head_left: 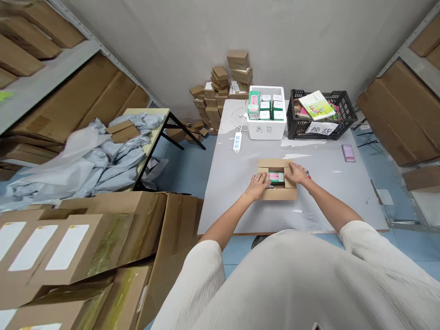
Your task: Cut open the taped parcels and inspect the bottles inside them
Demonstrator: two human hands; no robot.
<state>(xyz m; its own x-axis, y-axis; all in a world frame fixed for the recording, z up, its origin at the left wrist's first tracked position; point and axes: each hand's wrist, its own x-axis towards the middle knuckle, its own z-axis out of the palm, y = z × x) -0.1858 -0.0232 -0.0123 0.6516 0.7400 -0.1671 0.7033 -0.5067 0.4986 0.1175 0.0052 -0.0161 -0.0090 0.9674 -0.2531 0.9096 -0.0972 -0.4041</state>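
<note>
- The left hand [258, 184] is lying over the left flap of a small cardboard box [277, 195], its fingers reaching toward the opening; whether they are pinching the flap, I cannot tell.
- The right hand [297, 173] is touching the opposite side, its fingers bending over the right flap; I cannot tell if it is gripping the cardboard or only pressing.
- Between the two hands, a green and pink packet [276, 177] is lying inside the cardboard box, showing through the gap among the flaps.
- A small red object [308, 174] is showing just beside the right hand, too small to make out.
- Beneath both hands, a grey table [237, 197] is bearing the box; a paper scrap [297, 211] is lying nearer the body than the right hand.
- Beyond the hands, a white foam bin [256, 133] is holding green-and-white boxes [264, 115]; beside it, farther right, a black crate [296, 131] is holding a booklet [316, 107] on top.
- A power strip [237, 142] is lying beyond the left hand and to its left.
- A purple item [348, 153], blurred, is lying well right of the right hand.
- Well left of the left hand, grey bags [113, 160] are covering much of a side table [161, 111].
</note>
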